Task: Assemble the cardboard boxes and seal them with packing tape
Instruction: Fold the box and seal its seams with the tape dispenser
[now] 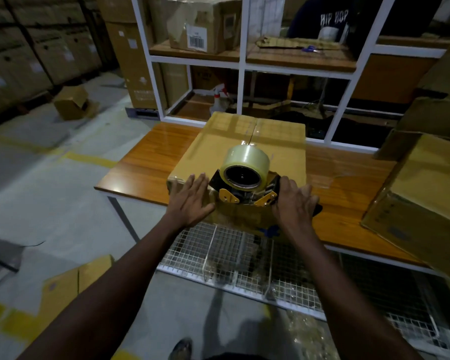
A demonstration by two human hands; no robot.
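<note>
Cardboard box [244,136], centre, flaps closed | left hand [190,201] fingers flat on it | right hand [294,203] fingers grasping tape dispenser [244,175] at its lower edge | seam seemingly nearly taped; cut pending

Bare hands [190,201] and forearms [130,268]; dark shoe [183,347]

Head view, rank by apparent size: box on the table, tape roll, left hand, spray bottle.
1. box
2. left hand and tape roll: alike, unranked
3. spray bottle: smallest, but farther back
</note>
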